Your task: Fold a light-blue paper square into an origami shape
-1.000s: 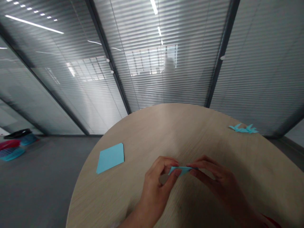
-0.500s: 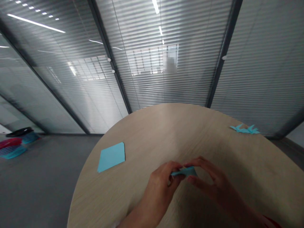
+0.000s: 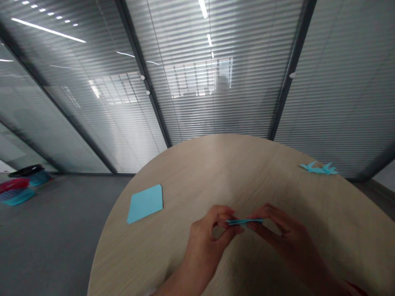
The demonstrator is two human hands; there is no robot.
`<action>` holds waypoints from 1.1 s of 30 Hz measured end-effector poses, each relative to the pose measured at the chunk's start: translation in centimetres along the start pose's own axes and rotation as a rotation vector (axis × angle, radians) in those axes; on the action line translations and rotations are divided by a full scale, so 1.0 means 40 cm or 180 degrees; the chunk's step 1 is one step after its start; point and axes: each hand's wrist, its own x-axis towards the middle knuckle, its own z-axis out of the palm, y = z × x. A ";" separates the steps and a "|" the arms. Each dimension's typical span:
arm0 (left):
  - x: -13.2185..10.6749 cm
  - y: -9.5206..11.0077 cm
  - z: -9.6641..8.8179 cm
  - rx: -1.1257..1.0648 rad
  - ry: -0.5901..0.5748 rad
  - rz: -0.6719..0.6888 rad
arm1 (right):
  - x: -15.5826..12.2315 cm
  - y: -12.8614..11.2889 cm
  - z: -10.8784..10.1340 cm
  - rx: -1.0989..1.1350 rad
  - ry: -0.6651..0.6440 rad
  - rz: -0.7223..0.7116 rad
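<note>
A small folded piece of blue paper (image 3: 245, 221) is held edge-on above the near part of the table, its layers showing as thin strips. My left hand (image 3: 212, 234) pinches its left end between thumb and fingers. On the right end, the thumb and fingertips of my right hand (image 3: 282, 230) close on the paper. The fingers cover both ends, so its full shape is hidden. To the left lies a stack of blue paper sheets (image 3: 145, 204), flat on the table.
The round wooden table (image 3: 216, 172) curves away in front of me. Folded blue paper figures (image 3: 319, 168) rest by its far right edge. Blinds behind glass panels (image 3: 216, 115) stand beyond it. Red and blue baskets (image 3: 17, 192) sit on the floor at far left.
The folded paper has turned from showing a broad face to edge-on. My right hand has closed from loosely apart to a pinch on its right end. Both hands shifted slightly.
</note>
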 end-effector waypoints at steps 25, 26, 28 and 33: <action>-0.008 0.012 -0.009 0.0320 0.0050 0.0502 | 0.000 -0.009 -0.007 0.0291 -0.0220 -0.0001; -0.009 0.010 -0.009 0.0324 0.0026 0.0499 | -0.001 -0.008 -0.007 0.0269 -0.0221 0.0006; -0.011 0.009 -0.009 0.0336 -0.0013 0.0518 | -0.001 -0.008 -0.008 0.0236 -0.0213 0.0031; -0.014 0.014 -0.012 0.0399 -0.0096 0.0617 | 0.005 -0.016 -0.006 0.0208 -0.0054 0.0093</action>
